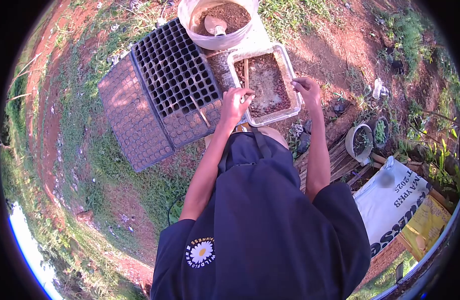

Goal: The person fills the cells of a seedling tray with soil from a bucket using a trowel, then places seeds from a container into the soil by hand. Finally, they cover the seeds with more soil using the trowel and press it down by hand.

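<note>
A clear rectangular plastic container (pixel 272 119) lined with mesh holds reddish-brown seeds (pixel 275 106) along its sides and a thin wooden stick (pixel 246 75). My left hand (pixel 235 106) is at the container's left edge, its thumb and fingers close together; what they pinch, if anything, is too small to name. At the right rim, my right hand (pixel 308 91) has thumb and fingertips pressed together on the container's edge. Left of the container lies a black seedling tray (pixel 177 70), its upper cells hollow and its lower ones filled with soil, with another stick (pixel 200 111) across it.
A second tray (pixel 135 112) filled with soil lies further left. Above the container stands a round tub (pixel 217 41) of soil with a scoop (pixel 216 25) in it. Pots (pixel 359 145), wooden poles (pixel 335 132) and a printed white sack (pixel 387 200) are at the right.
</note>
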`<state>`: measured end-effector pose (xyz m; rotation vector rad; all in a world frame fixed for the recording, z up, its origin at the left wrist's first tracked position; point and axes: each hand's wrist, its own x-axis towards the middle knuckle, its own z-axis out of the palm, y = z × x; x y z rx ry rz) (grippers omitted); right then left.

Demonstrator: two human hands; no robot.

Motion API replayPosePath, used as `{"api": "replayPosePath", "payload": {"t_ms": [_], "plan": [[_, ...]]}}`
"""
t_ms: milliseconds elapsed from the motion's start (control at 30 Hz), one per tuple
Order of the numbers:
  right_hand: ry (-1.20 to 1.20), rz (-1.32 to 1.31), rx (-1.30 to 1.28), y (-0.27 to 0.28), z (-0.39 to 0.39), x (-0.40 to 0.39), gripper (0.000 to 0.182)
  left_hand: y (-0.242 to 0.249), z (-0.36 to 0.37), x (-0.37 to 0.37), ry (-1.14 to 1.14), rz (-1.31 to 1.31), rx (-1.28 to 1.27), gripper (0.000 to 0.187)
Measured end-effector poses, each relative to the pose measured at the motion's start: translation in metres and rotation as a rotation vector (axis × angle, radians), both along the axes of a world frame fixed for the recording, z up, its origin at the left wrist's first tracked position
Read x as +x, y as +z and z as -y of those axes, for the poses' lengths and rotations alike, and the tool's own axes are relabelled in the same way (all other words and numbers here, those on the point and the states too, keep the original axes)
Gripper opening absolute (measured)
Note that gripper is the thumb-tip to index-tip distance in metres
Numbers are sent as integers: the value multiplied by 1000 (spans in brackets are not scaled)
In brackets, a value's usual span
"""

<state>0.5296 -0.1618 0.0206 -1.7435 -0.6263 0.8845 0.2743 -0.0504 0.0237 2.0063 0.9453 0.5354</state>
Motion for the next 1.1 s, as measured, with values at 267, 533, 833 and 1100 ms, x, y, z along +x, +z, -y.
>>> {"api": "replayPosePath", "payload": {"t_ms": [267, 533, 833, 1100], "plan": [[308, 452, -316, -2, 0, -26, 20, 1, 2, -2, -29, -13, -3, 17], [639, 940, -330, -35, 9, -34, 5, 0, 1, -3, -21, -9, 19, 18], [722, 1082, -479, -62, 9, -41, 8, -1, -2, -7, -12, 2, 12, 18], [706, 990, -358, -66, 13, -39, 10, -6, -2, -13, 22, -6, 42, 17]]}}
